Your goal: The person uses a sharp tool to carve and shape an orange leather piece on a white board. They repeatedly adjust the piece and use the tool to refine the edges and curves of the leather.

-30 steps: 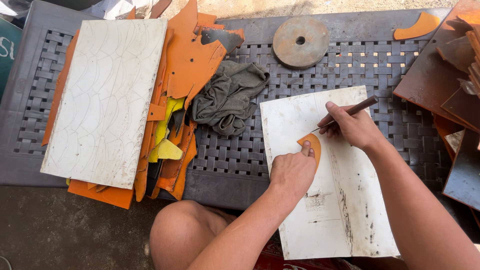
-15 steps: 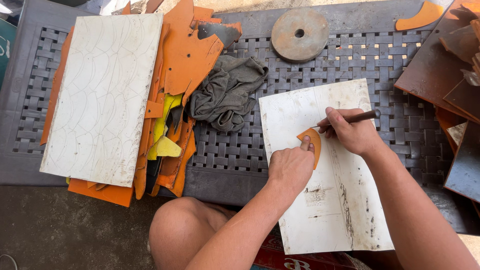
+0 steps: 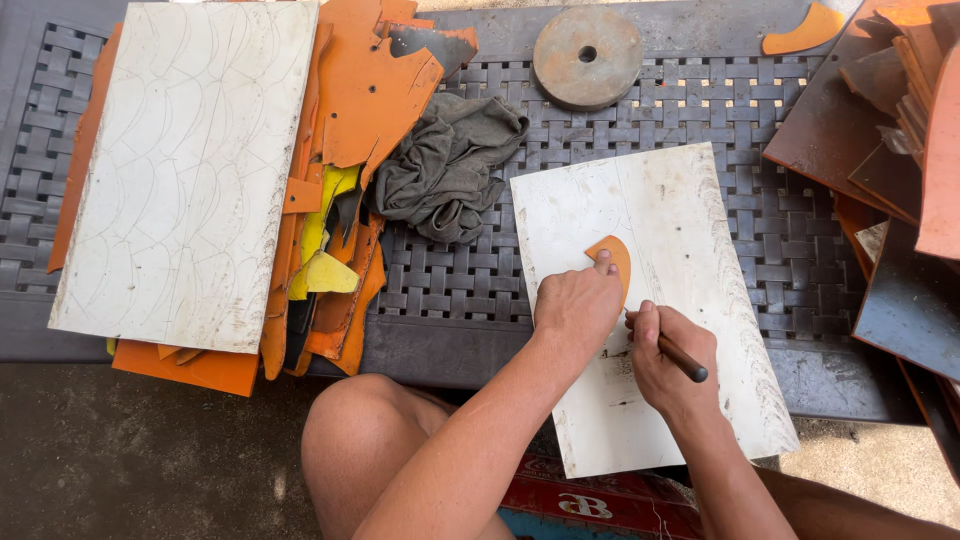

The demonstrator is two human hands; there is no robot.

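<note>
My left hand (image 3: 577, 305) presses a small orange curved template (image 3: 613, 258) flat on a white board (image 3: 690, 250) lying on the woven grey table (image 3: 450, 290). My right hand (image 3: 672, 360) is closed around a dark pen-like tool (image 3: 682, 356), its tip at the lower edge of the template. The board sticks out over the table's front edge, above my knee.
A second, larger white board (image 3: 190, 170) marked with curved lines lies at left on orange and yellow sheet scraps (image 3: 330, 270). A grey rag (image 3: 450, 165) and a round metal disc (image 3: 587, 56) sit behind. Brown and orange sheets (image 3: 890, 150) are stacked at right.
My right hand has swung the tool from above the template down to its lower right side. My left hand stays pressed on the template. The view has shifted slightly.
</note>
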